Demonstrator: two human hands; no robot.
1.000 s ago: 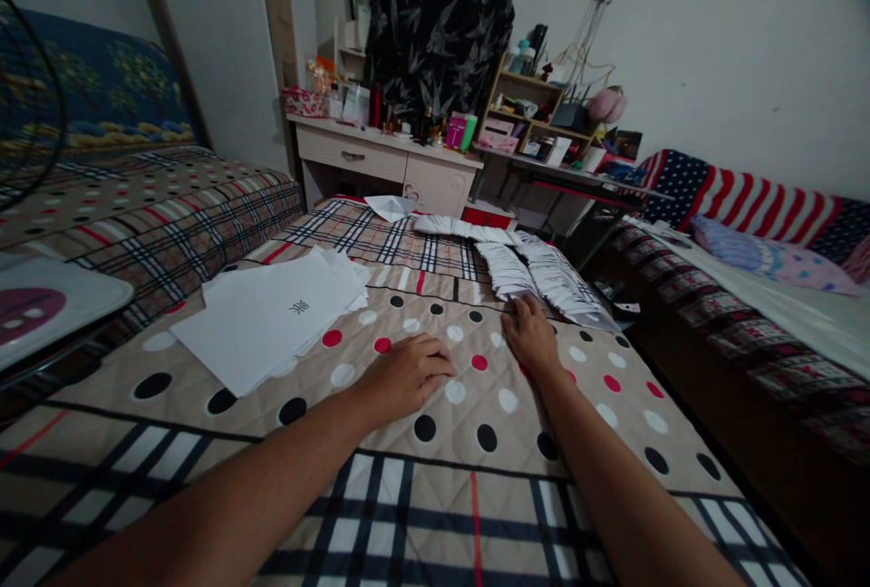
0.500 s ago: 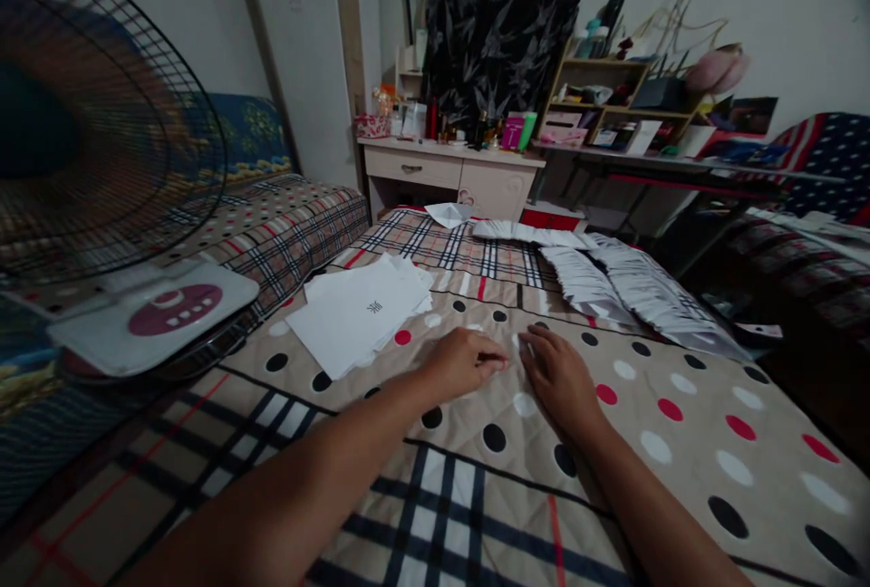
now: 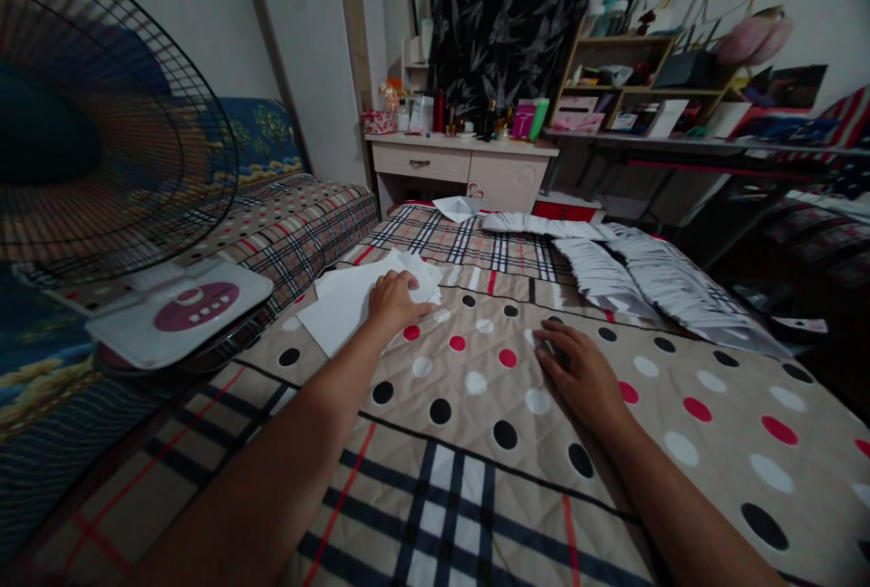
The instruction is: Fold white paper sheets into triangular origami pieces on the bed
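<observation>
My left hand (image 3: 396,299) is over the right side of a loose pile of white paper sheets (image 3: 336,304) on the bedspread. Its thumb sticks out to the right, apart from the bent fingers, and nothing shows in its grasp. The small black print on the top sheet is hidden under this hand. To the right, my right hand (image 3: 577,370) rests on the dotted bedspread (image 3: 476,442), fingers loosely stretched and thumb apart, holding nothing.
Rows of overlapping folded white papers (image 3: 686,288) lie at the far right of the bed. Beyond the pile is a single folded paper (image 3: 457,208). An electric fan (image 3: 183,306) stands close on the left. A white dresser (image 3: 421,163) stands behind the bed.
My left hand has moved left from beside the right hand to the paper pile. My right hand stays on the bedspread. The view has shifted slightly.
</observation>
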